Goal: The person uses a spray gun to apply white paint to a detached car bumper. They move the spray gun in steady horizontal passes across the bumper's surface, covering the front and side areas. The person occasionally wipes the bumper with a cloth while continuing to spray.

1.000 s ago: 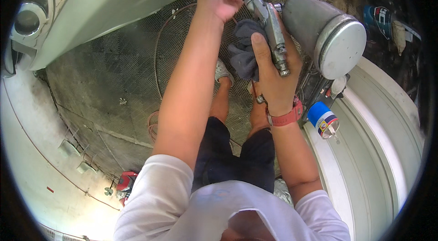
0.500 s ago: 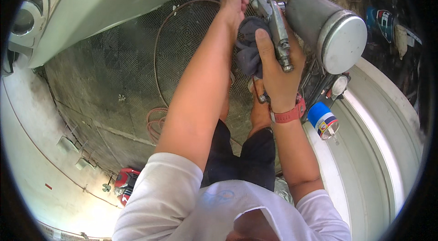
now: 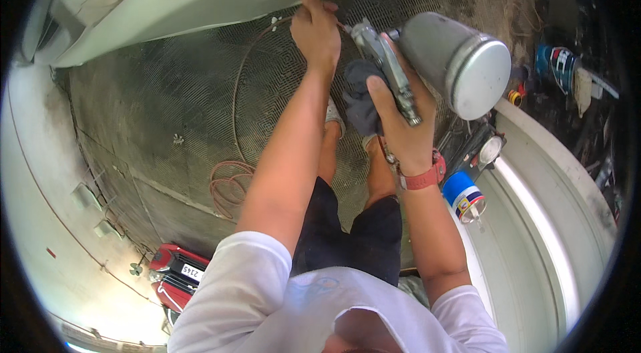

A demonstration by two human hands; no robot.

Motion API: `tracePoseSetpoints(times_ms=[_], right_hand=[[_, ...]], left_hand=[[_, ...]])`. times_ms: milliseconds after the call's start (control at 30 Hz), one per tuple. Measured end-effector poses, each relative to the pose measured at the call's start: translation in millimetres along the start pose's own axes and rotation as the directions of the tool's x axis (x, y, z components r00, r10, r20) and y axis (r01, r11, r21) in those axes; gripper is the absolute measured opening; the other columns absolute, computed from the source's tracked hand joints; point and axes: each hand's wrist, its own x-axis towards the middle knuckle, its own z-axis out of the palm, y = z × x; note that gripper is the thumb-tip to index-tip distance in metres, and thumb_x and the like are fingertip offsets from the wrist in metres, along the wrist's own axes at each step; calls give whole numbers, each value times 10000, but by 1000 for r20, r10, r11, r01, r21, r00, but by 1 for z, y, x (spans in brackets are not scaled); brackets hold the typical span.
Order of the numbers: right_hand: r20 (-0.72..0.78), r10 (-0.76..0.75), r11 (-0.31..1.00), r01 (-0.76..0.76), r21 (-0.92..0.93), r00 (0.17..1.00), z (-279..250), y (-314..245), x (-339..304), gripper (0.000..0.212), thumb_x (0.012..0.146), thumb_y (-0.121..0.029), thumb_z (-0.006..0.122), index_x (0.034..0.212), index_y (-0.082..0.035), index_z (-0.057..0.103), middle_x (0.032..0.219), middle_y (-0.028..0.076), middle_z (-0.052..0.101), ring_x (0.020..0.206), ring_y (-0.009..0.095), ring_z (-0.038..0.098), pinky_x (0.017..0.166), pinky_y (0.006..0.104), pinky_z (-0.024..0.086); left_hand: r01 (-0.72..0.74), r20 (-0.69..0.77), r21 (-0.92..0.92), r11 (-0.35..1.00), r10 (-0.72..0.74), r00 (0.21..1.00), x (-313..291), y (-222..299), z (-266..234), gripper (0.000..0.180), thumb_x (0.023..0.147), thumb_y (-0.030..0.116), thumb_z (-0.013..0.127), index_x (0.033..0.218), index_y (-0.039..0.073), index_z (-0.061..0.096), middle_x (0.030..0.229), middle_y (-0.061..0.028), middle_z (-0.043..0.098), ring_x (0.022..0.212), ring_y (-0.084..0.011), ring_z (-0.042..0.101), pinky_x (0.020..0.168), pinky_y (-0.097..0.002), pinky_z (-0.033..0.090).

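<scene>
In my right hand is a metal spray gun with a grey paint cup on its right side, the cup's pale round end facing me. A dark grey cloth is bunched under the same hand, beside the gun. My left hand is raised in front of the pale grey-green car body panel, its visible fingers apart and nothing seen in them. Its fingertips overlap the panel's lower edge; whether they touch it I cannot tell. A hose curves over the floor behind my left arm.
A blue and white can stands on a pale ridged panel at right. Farther right is a dark blue container among clutter. The hose lies coiled on the patterned floor. A red machine is at lower left.
My left hand has moved left, from beside the gun's front to the panel's edge. The gun and my right hand have shifted slightly down and left. The car panel reaches farther right in view.
</scene>
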Motion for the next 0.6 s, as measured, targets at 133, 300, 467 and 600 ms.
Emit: tracePoseSetpoints(times_ms=[133, 300, 467, 600], right_hand=[[31, -25, 996, 28, -82, 999, -16, -3, -8, 569, 1041, -167, 757, 1578, -32, 626, 1539, 162, 690, 1488, 282, 595, 1263, 414, 396], [-114, -99, 984, 80, -161, 989, -30, -10, -20, 513, 1088, -248, 738, 1516, 23, 658, 1451, 149, 735, 1340, 226, 666, 1196, 387, 451], [-113, -44, 983, 23, -180, 993, -52, 3, -32, 468, 1094, -310, 747, 1408, 35, 710, 1270, 119, 778, 1137, 185, 694, 1053, 374, 523], [11, -21, 999, 21, -46, 1000, -37, -30, -34, 489, 1092, -329, 752, 1417, 35, 709, 1262, 98, 777, 1136, 167, 677, 1057, 355, 518]], left_hand=[[66, 295, 57, 996, -80, 952, -43, -36, -66, 649, 1162, 576, 481, 1150, -20, 736, 827, -87, 719, 746, -214, 681, 771, -357, 546], [59, 427, 587, 808, -371, 825, -191, -198, -247, 642, 1152, 514, 477, 1450, -25, 661, 1477, -283, 665, 1384, -448, 629, 1151, -510, 488], [599, -144, 788, 143, -903, 405, -426, -270, -417, 696, 1137, 564, 510, 1578, 30, 590, 1477, -241, 700, 1358, -422, 667, 1151, -539, 488], [690, -122, 675, 263, -882, 455, -557, -282, -433, 691, 1123, 579, 532, 1476, 0, 668, 1403, -254, 735, 1326, -455, 675, 1143, -533, 504]])
